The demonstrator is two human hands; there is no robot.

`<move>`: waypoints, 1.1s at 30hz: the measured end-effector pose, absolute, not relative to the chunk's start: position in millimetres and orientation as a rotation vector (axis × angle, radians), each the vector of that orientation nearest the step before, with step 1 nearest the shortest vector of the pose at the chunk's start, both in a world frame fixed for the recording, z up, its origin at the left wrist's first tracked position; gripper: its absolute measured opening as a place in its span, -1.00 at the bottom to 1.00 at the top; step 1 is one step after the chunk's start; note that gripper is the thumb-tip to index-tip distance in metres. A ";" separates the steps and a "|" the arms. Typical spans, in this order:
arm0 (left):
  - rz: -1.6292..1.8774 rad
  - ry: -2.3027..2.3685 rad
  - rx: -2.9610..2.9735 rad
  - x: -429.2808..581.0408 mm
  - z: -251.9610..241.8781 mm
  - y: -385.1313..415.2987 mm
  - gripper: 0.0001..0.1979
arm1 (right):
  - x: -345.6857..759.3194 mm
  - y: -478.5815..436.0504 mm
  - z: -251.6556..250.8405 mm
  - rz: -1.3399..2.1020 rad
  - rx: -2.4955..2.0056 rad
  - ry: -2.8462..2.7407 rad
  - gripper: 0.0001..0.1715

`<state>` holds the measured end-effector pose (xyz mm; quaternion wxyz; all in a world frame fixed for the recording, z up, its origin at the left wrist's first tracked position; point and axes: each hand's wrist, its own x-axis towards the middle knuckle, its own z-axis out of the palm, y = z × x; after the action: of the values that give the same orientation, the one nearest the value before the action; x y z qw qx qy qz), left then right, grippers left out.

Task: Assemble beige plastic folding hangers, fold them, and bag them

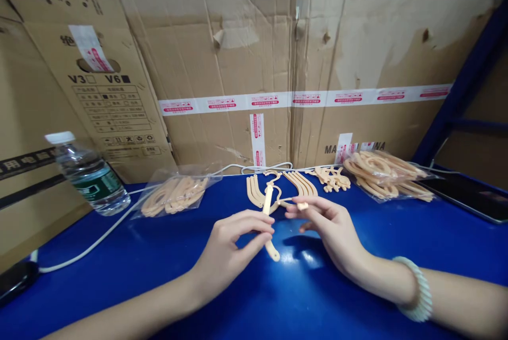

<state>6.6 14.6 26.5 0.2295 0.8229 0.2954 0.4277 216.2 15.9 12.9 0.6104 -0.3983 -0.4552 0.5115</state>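
My left hand pinches a beige plastic hanger arm between thumb and fingertips. This slim strip is tilted above the blue table, with a hole at its near end. To its right, my right hand has bent fingers around a small beige piece, whose exact shape is partly hidden. Just beyond the hands lie curved hanger arms in a left group and a right group. Hook-shaped beige parts lie between these groups, partly covered by the held strip.
Small beige parts are heaped behind my right hand. Bagged beige pieces lie at left and right. A water bottle, white cable and dark phone rest on the blue table. Cardboard walls the back.
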 end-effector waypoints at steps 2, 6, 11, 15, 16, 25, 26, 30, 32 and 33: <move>1.161 0.855 2.022 12.1 20.0 14.3 -0.91 | 217.9 12.0 10.8 1.262 -0.898 -1.008 -0.62; 1.106 0.886 1.576 20.4 9.1 14.5 -0.80 | 216.7 10.1 8.2 1.340 -0.927 -0.990 -0.53; 1.133 0.840 1.403 18.9 6.1 14.7 -0.60 | 211.5 16.3 4.3 1.348 -0.958 -1.004 -0.55; 1.098 0.892 1.486 13.8 4.9 15.9 -0.83 | 214.5 21.7 1.4 1.386 -0.881 -0.999 -0.42; 1.115 0.891 1.502 12.8 3.9 16.6 -0.83 | 216.0 23.1 1.3 1.409 -0.872 -1.008 -0.43; 1.171 0.887 1.551 9.5 -1.5 19.8 -0.82 | 228.5 33.4 3.2 1.648 -0.872 -1.243 -0.75; 1.170 0.881 1.553 9.5 -1.0 19.0 -0.82 | 229.0 33.4 3.4 1.654 -0.880 -1.253 -0.76; 1.175 0.875 1.573 10.2 0.0 17.3 -0.82 | 228.8 32.6 4.5 1.695 -0.887 -1.287 -0.77; 1.182 0.879 1.590 10.4 -0.1 17.6 -0.82 | 228.4 32.6 4.9 1.718 -0.867 -1.309 -0.78; 1.184 0.884 1.604 10.5 -0.1 17.9 -0.82 | 228.4 32.7 5.0 1.730 -0.855 -1.326 -0.79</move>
<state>10.5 17.9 -0.1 0.4620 0.6522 0.3596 0.4815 228.4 32.7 5.0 0.3897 -0.3365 -0.5215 0.6804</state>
